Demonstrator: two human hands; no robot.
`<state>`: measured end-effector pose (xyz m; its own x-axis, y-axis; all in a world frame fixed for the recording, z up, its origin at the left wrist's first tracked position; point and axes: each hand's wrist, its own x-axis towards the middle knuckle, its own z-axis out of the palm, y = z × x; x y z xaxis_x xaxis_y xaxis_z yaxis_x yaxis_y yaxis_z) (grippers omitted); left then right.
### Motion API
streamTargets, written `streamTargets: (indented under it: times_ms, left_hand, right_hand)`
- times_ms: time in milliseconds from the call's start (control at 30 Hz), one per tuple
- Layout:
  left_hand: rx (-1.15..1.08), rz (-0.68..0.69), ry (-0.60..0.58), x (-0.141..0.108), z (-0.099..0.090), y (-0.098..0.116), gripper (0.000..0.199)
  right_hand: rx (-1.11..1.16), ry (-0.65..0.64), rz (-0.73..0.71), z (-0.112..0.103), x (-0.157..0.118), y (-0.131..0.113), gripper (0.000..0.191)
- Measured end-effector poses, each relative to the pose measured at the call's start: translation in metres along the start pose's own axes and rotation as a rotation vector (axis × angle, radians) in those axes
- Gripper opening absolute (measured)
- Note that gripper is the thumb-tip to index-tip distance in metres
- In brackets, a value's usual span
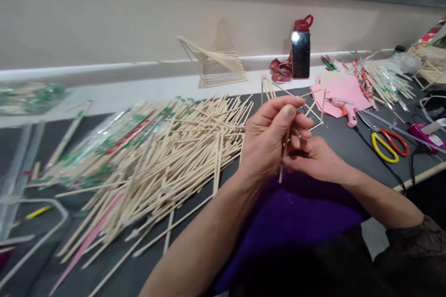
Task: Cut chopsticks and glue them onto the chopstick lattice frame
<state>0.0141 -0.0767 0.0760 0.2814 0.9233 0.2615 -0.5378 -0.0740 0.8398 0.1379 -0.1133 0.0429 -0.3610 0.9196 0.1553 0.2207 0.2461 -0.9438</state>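
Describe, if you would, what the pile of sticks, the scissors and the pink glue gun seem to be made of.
Pile of sticks: probably wood or bamboo, unvarnished, judging by the pale tan, matte look.
Scissors: handles likely plastic, being smooth, bright yellow and red; blades look like grey metal.
Pink glue gun: apparently moulded plastic, from its smooth coloured body.

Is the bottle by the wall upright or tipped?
Upright: its red lid is at the top, above the white ledge.
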Motion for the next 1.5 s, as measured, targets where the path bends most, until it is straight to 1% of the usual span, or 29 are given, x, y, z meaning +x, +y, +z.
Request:
streamTargets:
  times_ms: [100, 200, 333, 400, 467, 533, 600, 700, 767, 867, 933, 967, 1033, 1067, 1133, 1167, 1200, 1233, 1267, 1333, 1367, 1433, 1500]
  left_hand:
    - [0.047, 0.014, -0.008, 0.004, -0.005, 0.0, 0.025]
    - [0.133, 0.038, 0.026, 0.008, -0.012, 0.003, 0.029]
    - [0.206, 0.089, 0.116, 0.014, -0.023, 0.012, 0.019]
    - [0.21, 0.116, 0.19, 0.017, -0.029, 0.017, 0.009]
    - [0.214, 0.119, 0.269, 0.022, -0.034, 0.022, 0.009]
    - [0.213, 0.122, 0.317, 0.026, -0.035, 0.026, 0.011]
    - [0.226, 0.112, 0.313, 0.031, -0.032, 0.028, 0.01]
    - [0.253, 0.092, 0.233, 0.037, -0.022, 0.026, 0.008]
    - [0.236, 0.11, 0.175, 0.04, -0.015, 0.021, 0.008]
    - [0.222, 0.086, 0.145, 0.041, -0.006, 0.01, 0.006]
    - [0.237, 0.034, 0.124, 0.039, -0.004, 0.005, 0.001]
    - [0.239, 0.02, 0.108, 0.039, -0.004, 0.003, 0.002]
    - [0.211, 0.039, 0.092, 0.039, -0.006, 0.002, 0.005]
    - [0.189, 0.059, 0.099, 0.04, -0.008, 0.003, 0.008]
    - [0.151, 0.093, 0.136, 0.042, -0.012, 0.005, 0.015]
    - [0.141, 0.097, 0.158, 0.044, -0.013, 0.006, 0.018]
    - [0.139, 0.092, 0.177, 0.045, -0.014, 0.007, 0.02]
    - [0.142, 0.084, 0.193, 0.046, -0.014, 0.007, 0.021]
    - [0.145, 0.076, 0.204, 0.047, -0.014, 0.007, 0.022]
    - [0.156, 0.058, 0.198, 0.047, -0.013, 0.006, 0.021]
    - [0.16, 0.057, 0.183, 0.046, -0.012, 0.005, 0.02]
    - [0.166, 0.053, 0.148, 0.045, -0.01, 0.003, 0.019]
    - [0.166, 0.057, 0.128, 0.045, -0.01, 0.001, 0.019]
  right_hand:
    - [-0.022, 0.091, 0.018, -0.005, -0.001, -0.003, 0.014]
    - [-0.022, 0.178, 0.019, -0.015, 0.0, -0.011, 0.01]
    - [-0.074, 0.296, -0.096, -0.035, 0.012, -0.029, 0.009]
    - [-0.114, 0.366, -0.172, -0.044, 0.022, -0.039, 0.009]
    - [-0.139, 0.403, -0.238, -0.051, 0.032, -0.047, 0.009]
    - [-0.152, 0.384, -0.246, -0.055, 0.04, -0.052, 0.009]
    - [-0.164, 0.326, -0.21, -0.056, 0.046, -0.054, 0.009]
    - [-0.214, 0.22, -0.144, -0.053, 0.05, -0.049, 0.01]
    - [-0.259, 0.183, -0.125, -0.05, 0.05, -0.044, 0.01]
    - [-0.314, 0.179, -0.139, -0.045, 0.045, -0.034, 0.012]
    - [-0.351, 0.162, -0.143, -0.045, 0.036, -0.028, 0.013]
    - [-0.369, 0.144, -0.137, -0.047, 0.028, -0.024, 0.014]
    - [-0.398, 0.125, -0.096, -0.057, 0.008, -0.013, 0.017]
    - [-0.403, 0.151, -0.063, -0.066, -0.004, -0.005, 0.019]
    - [-0.467, 0.332, 0.073, -0.091, -0.031, 0.013, 0.021]
    - [-0.529, 0.447, 0.156, -0.106, -0.043, 0.024, 0.021]
    - [-0.618, 0.528, 0.241, -0.121, -0.053, 0.034, 0.02]
    - [-0.729, 0.579, 0.318, -0.135, -0.061, 0.045, 0.02]
    - [-0.864, 0.594, 0.375, -0.148, -0.067, 0.053, 0.021]
    - [-1.085, 0.626, 0.459, -0.165, -0.07, 0.066, 0.026]
    - [-1.13, 0.61, 0.502, -0.169, -0.068, 0.07, 0.028]
    - [-1.129, 0.558, 0.587, -0.171, -0.059, 0.073, 0.031]
    - [-1.091, 0.51, 0.67, -0.168, -0.044, 0.074, 0.034]
